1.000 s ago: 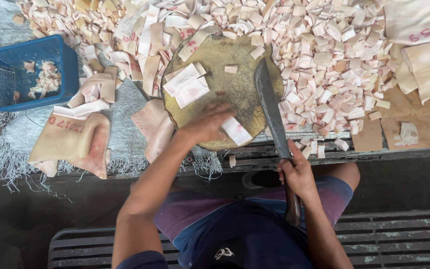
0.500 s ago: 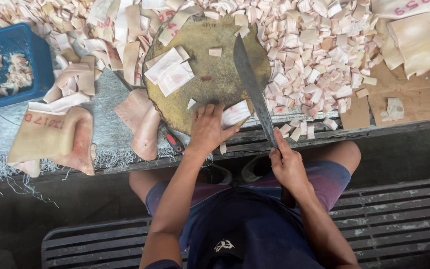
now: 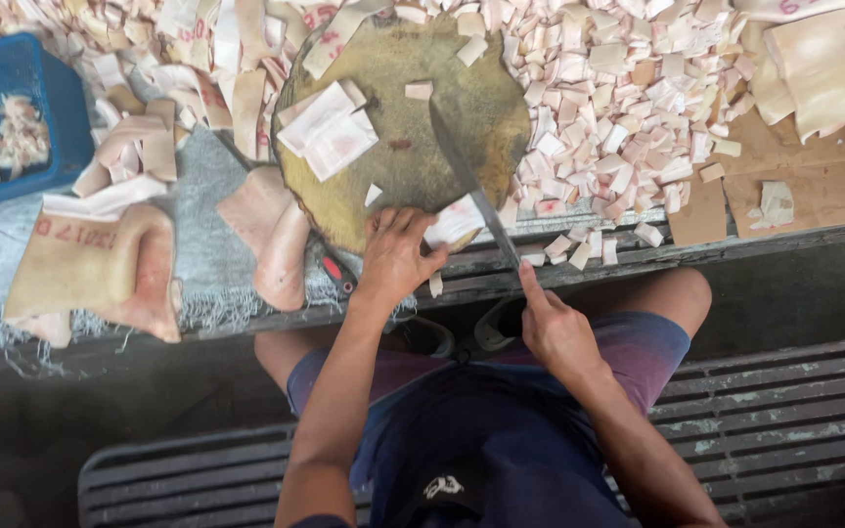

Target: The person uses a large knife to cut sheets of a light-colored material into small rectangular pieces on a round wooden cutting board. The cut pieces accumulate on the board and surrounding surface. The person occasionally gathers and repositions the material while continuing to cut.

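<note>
1. A round, worn wooden chopping block [image 3: 403,147], yellow-brown and stained, is seen lying on the tabletop [image 3: 794,196]; all places below are given relative to this block.
2. The left hand [image 3: 395,256] is laid flat on the block's near edge, its fingers spread and pressed down on a pale, flat piece of pinkish-white skin [image 3: 454,221].
3. The right hand [image 3: 555,332] is held below the block's near right edge, off the tabletop, closed around the handle of a long, dark-bladed knife [image 3: 466,181]; the forefinger is stretched along the handle.
4. The blade is laid slantwise across the right half of the block, touching the pale piece just beside the left hand's fingertips.
5. A small stack of cut white squares [image 3: 325,127] is seen on the block's left part, and a few single bits are scattered on its far part.
6. A broad heap of small pink-white cut pieces [image 3: 628,108] is spread to the right of and beyond the block.
7. Long uncut strips [image 3: 198,78] are piled to the block's left; larger folded tan slabs [image 3: 100,264] lie further left and nearer the tabletop's edge.
8. A blue plastic crate [image 3: 17,117] holding some scraps stands far left of the block.
9. A small red-handled object, perhaps a tool [image 3: 336,274], lies at the block's near left edge; it cannot be made out clearly.
</note>
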